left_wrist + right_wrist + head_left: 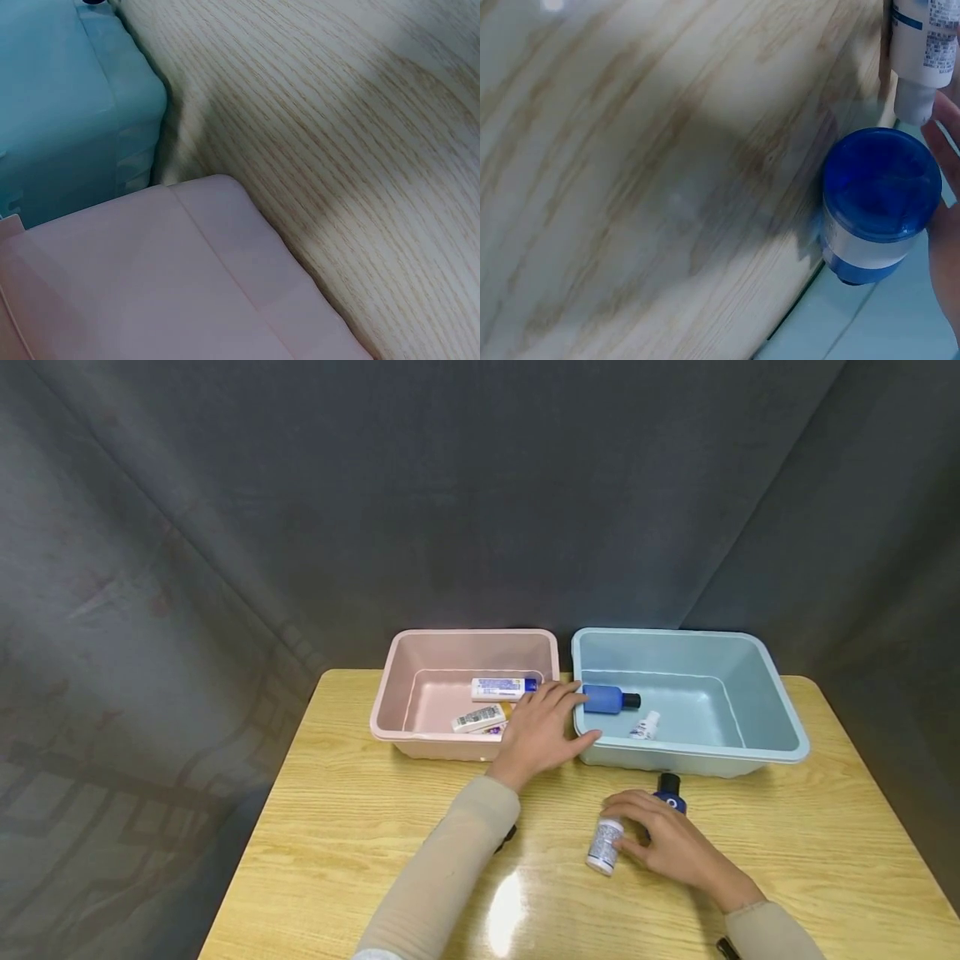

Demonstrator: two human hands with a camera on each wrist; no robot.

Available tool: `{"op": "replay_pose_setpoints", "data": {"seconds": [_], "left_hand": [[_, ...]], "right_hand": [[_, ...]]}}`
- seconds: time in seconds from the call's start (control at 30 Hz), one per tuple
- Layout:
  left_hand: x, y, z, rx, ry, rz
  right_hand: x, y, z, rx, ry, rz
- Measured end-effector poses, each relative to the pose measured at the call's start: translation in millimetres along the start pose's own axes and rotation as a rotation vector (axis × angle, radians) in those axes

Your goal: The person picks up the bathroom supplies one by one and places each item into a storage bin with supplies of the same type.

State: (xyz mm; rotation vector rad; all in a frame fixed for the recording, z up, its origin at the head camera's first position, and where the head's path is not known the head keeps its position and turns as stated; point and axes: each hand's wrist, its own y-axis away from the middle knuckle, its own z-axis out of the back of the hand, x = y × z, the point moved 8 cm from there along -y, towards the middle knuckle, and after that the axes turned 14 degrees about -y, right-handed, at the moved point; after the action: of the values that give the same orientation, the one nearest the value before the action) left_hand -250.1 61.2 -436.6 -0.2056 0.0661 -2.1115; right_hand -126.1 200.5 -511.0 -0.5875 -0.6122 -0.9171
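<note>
My left hand (543,727) reaches over the adjoining rims of the two bins, its fingers extended and holding nothing. Its fingertips overlap the left rim of the light blue bin (765,756), close to a blue bottle (602,699) with a black cap inside. Above the wooden table, my right hand (663,839) grips a small white bottle (603,846) between thumb and fingers, tilted. In the right wrist view this white bottle (924,45) shows its label and pale cap. Just behind the right hand is a dark blue bottle (670,792), black cap toward the bin and partly hidden.
The pink bin (390,727) holds a white tube with a blue cap (497,689), a white bottle with a yellow cap (480,719) and another item partly covered. A small white bottle (647,726) lies in the light blue bin. A dark curtain (480,510) hangs behind the table (337,827).
</note>
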Motion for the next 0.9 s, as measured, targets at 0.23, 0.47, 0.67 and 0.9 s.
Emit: {"op": "replay_pose_setpoints", "data": {"seconds": [0.23, 0.47, 0.67, 0.9], "left_hand": [[-0.9, -0.1, 1.6, -0.022, 0.001, -0.006], [-0.6, 0.3, 2.2, -0.029, 0.001, -0.007], [0.7, 0.1, 2.2, -0.028, -0.003, -0.001], [-0.3, 0.4, 0.4, -0.017, 0.0, -0.003]], "right_hand": [[-5, 0, -7, 0.073, -0.016, -0.057], [-1, -2, -8, 0.106, -0.009, -0.068], [-1, -6, -9, 0.11, 0.002, -0.078], [2, -10, -15, 0.132, -0.01, -0.072]]}}
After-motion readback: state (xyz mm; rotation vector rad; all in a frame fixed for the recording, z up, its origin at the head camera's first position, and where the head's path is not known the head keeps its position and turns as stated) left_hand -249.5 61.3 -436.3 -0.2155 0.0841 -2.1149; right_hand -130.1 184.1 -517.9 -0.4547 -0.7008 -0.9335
